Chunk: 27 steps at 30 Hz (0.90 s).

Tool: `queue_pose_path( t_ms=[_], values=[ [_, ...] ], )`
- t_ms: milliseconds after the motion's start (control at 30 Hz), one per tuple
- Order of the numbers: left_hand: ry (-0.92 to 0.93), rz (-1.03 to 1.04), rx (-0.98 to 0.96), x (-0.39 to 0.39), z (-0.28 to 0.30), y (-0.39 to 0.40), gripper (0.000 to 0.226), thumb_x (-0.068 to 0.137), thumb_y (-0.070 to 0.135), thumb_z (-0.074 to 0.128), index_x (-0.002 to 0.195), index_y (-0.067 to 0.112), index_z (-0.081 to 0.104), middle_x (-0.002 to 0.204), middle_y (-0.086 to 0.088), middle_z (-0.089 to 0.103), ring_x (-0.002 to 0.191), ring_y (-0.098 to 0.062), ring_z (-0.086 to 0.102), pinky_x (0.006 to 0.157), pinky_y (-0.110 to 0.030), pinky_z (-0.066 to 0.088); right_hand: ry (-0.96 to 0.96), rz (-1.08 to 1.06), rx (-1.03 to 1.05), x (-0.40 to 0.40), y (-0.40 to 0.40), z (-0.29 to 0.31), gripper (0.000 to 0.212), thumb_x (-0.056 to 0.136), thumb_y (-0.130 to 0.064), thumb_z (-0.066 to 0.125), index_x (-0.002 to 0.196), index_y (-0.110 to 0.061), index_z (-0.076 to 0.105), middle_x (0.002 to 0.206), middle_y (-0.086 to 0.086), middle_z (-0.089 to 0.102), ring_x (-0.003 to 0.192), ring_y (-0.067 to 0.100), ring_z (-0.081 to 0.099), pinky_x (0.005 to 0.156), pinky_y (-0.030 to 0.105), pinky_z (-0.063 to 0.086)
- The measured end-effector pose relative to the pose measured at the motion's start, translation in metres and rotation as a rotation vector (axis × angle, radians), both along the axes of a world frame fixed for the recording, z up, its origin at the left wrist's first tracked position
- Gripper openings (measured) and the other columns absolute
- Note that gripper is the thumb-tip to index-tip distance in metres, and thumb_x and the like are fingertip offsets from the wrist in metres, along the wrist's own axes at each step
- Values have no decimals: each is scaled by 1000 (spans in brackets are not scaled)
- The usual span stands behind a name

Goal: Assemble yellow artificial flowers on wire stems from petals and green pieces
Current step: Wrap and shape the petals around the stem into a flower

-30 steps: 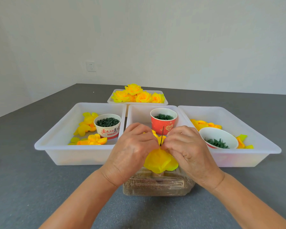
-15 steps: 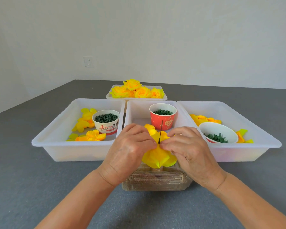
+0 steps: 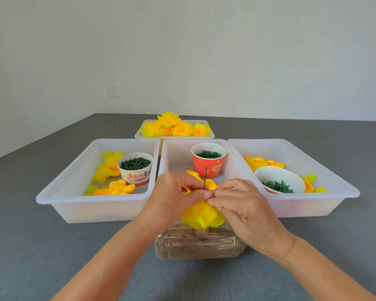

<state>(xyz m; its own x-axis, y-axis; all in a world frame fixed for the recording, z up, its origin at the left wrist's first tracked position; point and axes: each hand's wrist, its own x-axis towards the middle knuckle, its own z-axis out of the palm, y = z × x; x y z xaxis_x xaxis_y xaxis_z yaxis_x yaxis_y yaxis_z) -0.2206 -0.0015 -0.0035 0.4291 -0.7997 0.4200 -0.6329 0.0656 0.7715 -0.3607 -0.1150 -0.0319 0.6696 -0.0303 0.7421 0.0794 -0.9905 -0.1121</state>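
The yellow flower sits on its wire stem over the clear bottle — my left hand and right hand now pinch together at the wire, lower than a second ago, seating the petals. The red cup of green rings waits behind.

Taking the middle tray as the mark: its front edge is blocked by both hands – left hand, right hand – pinched together over the yellow flower, with the wire stem standing upright behind their fingertips. Behind that, the red cup fills the tray's far half. Bare grey table lies open in front of the tray – left and right of the forearms.
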Motion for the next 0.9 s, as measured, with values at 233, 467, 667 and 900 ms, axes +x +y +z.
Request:
queue_pose_path(
  t_ms=[233, 467, 667, 900],
  values=[
    [127, -71, -19, 4, -12, -1, 2, 73, 16, 75, 72, 14, 74, 77, -4, 70, 81, -26, 63, 78, -42, 50, -3, 39, 313, -4, 0, -2, 19, 71, -5, 72, 89, -10, 76, 95, -2, 73, 93, 5, 64, 85, 41, 52],
    [119, -87, -44, 7, -17, -4, 13, 63, 36, 70, 63, 23, 72, 72, -7, 67, 67, -20, 59, 65, -30, 48, 22, -54, 687, -14, -26, 23, 11, 78, -10, 73, 80, -21, 75, 81, -15, 71, 84, -3, 65, 80, 12, 46],
    [150, -101, -1, 6, -15, -5, 9, 71, 22, 73, 64, 18, 72, 69, -5, 67, 66, -10, 58, 63, -24, 47, 130, -517, 738, -2, -108, 42, 13, 83, -12, 67, 85, -1, 73, 86, 6, 73, 82, 16, 63, 78, 28, 48],
    [129, -85, 1, 5, -14, -2, 14, 75, 14, 74, 63, 18, 68, 68, -4, 65, 68, -12, 57, 65, -29, 47, 541, -940, 576, 33, -185, 35, 21, 80, -10, 59, 63, -2, 50, 65, 10, 49, 59, 23, 46, 54, 27, 39]
  ],
)
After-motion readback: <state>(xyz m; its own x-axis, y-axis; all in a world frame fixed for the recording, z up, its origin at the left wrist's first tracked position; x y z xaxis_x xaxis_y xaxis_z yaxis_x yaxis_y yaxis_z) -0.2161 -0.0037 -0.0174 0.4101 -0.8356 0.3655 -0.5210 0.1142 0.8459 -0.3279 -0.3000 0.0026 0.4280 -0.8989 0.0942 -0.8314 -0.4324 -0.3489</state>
